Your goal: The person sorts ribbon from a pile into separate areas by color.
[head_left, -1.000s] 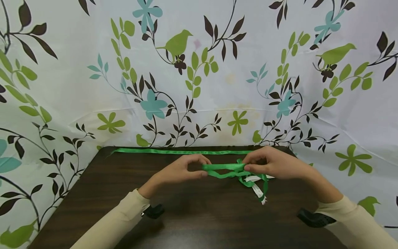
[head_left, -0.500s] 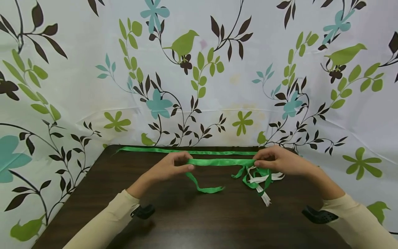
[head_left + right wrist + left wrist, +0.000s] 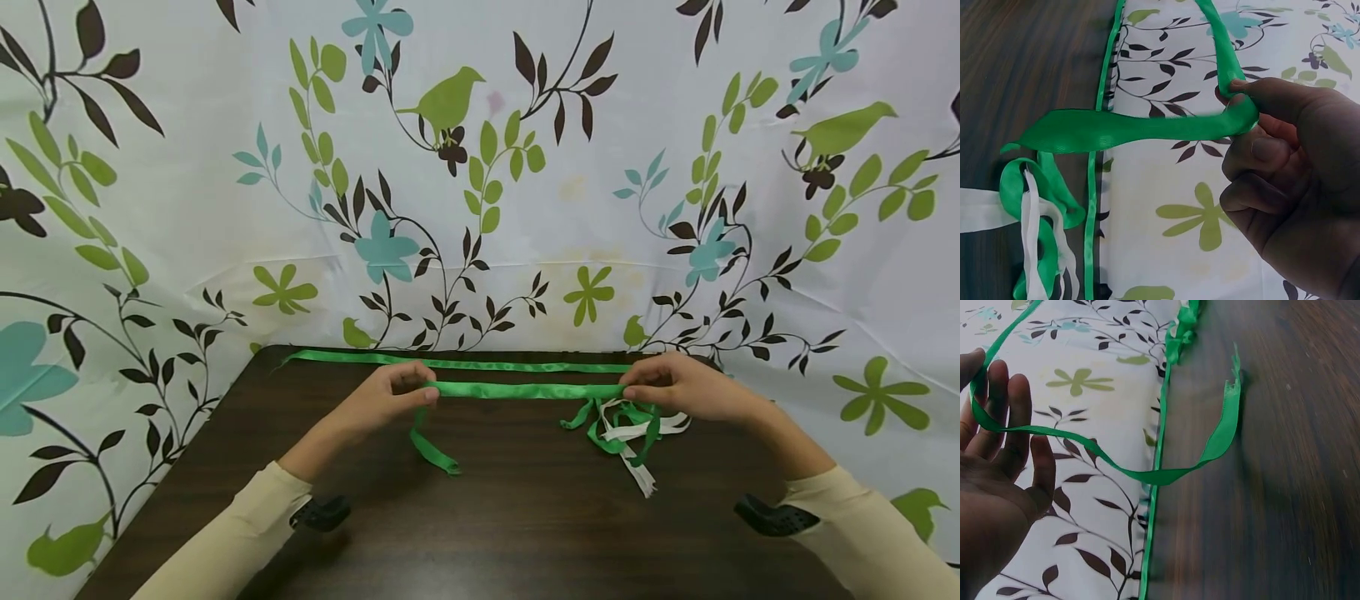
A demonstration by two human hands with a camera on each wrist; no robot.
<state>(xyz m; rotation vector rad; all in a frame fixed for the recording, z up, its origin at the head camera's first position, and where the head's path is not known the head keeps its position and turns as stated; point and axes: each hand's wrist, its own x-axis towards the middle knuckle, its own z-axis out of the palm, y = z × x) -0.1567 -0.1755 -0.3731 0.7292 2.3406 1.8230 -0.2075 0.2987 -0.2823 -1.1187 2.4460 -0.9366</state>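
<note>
A green satin ribbon (image 3: 525,391) is stretched level between my two hands, above the dark wooden table. My left hand (image 3: 386,396) pinches it between thumb and fingertips, and a loose tail with a frayed end (image 3: 1222,428) dangles below. At the other side my right hand (image 3: 678,387) pinches the ribbon with thumb and index finger, its other fingers curled. A short free end (image 3: 1066,130) sticks out past that pinch. Beneath the right hand lies a tangle of green and white ribbons (image 3: 1044,206), partly covered by the hand in the head view.
Along the far edge of the dark wooden table (image 3: 480,517) lies another green ribbon (image 3: 360,358), stretched almost straight. Behind the table hangs a white cloth (image 3: 555,192) printed with leaves, birds and flowers.
My left hand has moved left, away from the right hand, and the looped ribbon is now drawn out straight between them. Its loose tail now hangs below the left hand.
</note>
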